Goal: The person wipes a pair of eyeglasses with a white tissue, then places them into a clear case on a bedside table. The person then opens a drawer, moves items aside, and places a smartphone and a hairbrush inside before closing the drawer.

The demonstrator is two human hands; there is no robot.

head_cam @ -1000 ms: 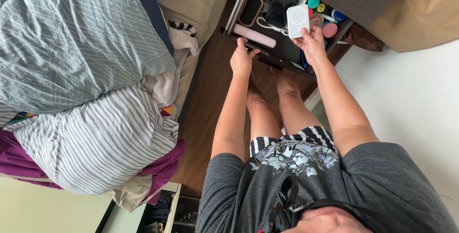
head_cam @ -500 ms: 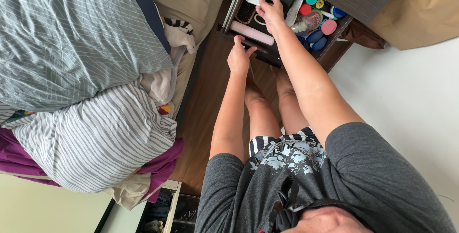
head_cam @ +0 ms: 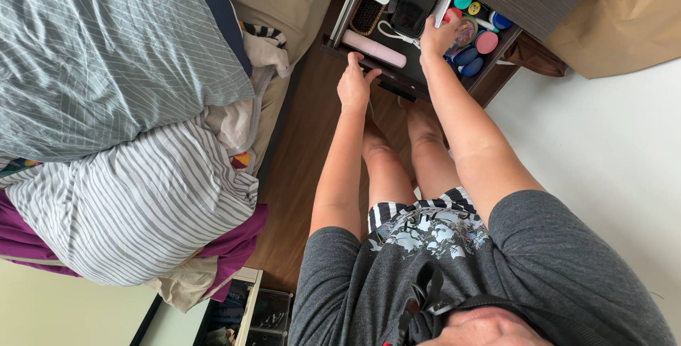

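Left hand grips drawer front — right hand inside (among small tubs).

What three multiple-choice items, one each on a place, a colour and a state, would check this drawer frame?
1. Where does the left hand rest?
A. on the drawer's front edge
B. on the bed
C. on the floor

2. What colour is the long tube just inside the drawer front?
A. green
B. pink
C. black

3. How does the drawer stand?
A. shut
B. pulled open
C. taken out and lying on the bed

Key: 1 A, its fingers lie on the dark front edge; 2 B, the tube is pale pink; 3 B, its contents show, with the right hand reaching among them.
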